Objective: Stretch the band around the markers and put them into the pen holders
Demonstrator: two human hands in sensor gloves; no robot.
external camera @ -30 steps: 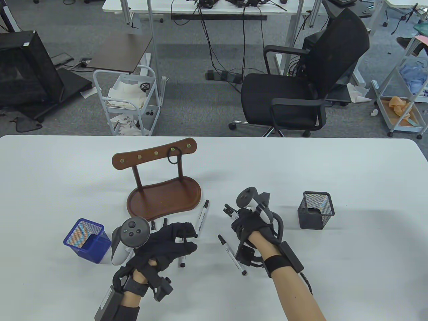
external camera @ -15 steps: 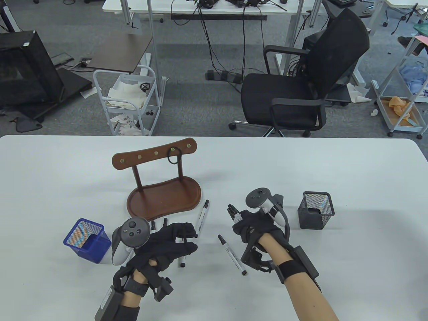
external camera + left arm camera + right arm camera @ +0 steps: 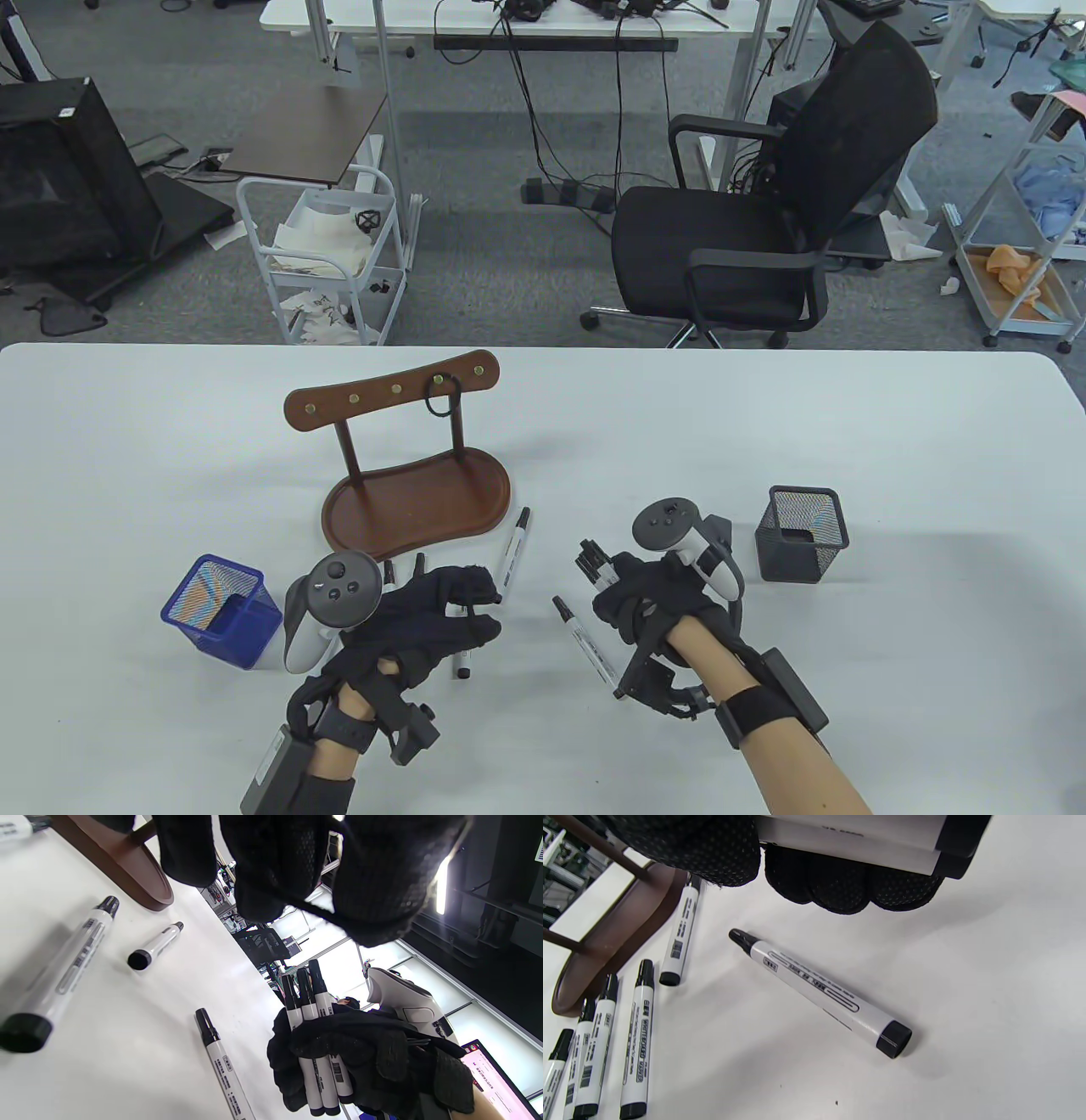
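On the far left of the white surface point(image 3: 127, 441) stands the blue mesh pen holder point(image 3: 222, 610), upright, just beside your left hand point(image 3: 428, 613). That hand hovers low over a cluster of markers lying near the front edge of the wooden stand point(image 3: 416, 501); its fingers are curled, and the left wrist view shows a thin black band point(image 3: 314, 906) strung across the fingertips point(image 3: 258, 878), so you are holding the band. From the right wrist view, four markers point(image 3: 598, 1052) lie side by side next to the stand's base. Another marker point(image 3: 514, 552) lies on its own to the right of your left hand, cap pointing away from you and close to the stand's rim. On the stand's top rail, a second black ring point(image 3: 442, 399) hangs from one of the brass pegs.

Moving to the middle, a single marker point(image 3: 587, 645) lies flat between your two hands, angled, its cap end towards the far side; it sits just beside your right hand but does not touch it.

Your right hand point(image 3: 649, 594) is lifted off the surface and closed firmly around a bundle of three markers point(image 3: 316, 1043), caps up and pointing away from you, barrels packed side by side.

Further right, the black mesh pen holder point(image 3: 802, 533) stands upright, near that hand and apart from it.
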